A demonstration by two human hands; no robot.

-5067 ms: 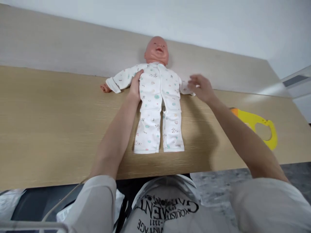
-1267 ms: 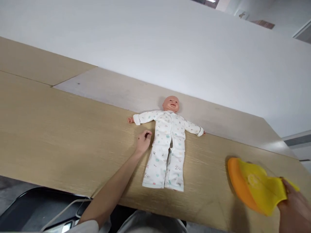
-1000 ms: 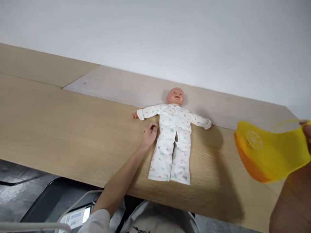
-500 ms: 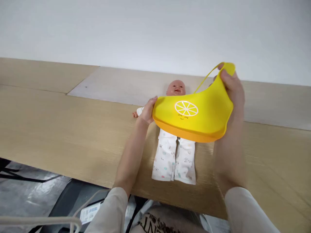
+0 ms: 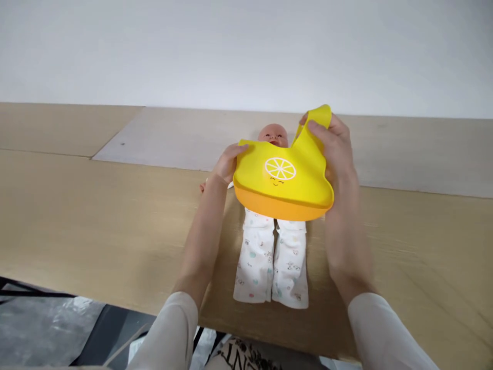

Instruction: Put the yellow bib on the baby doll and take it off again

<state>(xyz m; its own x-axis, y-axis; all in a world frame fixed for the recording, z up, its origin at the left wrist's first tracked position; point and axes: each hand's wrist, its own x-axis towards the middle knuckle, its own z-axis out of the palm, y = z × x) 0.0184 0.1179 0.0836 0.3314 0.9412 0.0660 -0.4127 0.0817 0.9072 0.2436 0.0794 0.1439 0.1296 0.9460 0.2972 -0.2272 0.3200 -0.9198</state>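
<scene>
Between my hands is a yellow baby bib (image 5: 254, 167) with a white citrus slice, a smiling face and an orange pocket along its bottom. My left hand (image 5: 228, 162) pinches its upper left edge, thumb on the front. The fingers of my right hand (image 5: 336, 141) are closed around the neck strap at the upper right. Behind and below the bib a baby doll (image 5: 274, 132) lies on its back in white printed trousers (image 5: 256, 262). The bib hides the doll's chest; its head shows above, and one small hand pokes out at the left.
The doll rests on a long wooden table (image 5: 96, 221) with a pale panel (image 5: 173, 133) along its back. A white wall (image 5: 246, 51) rises behind. Below the front edge are a dark chair (image 5: 111, 334) and a grey floor (image 5: 42, 329).
The bib has moved left over the doll and become less stretched and more level. My right hand has come inward and slightly down with the strap.
</scene>
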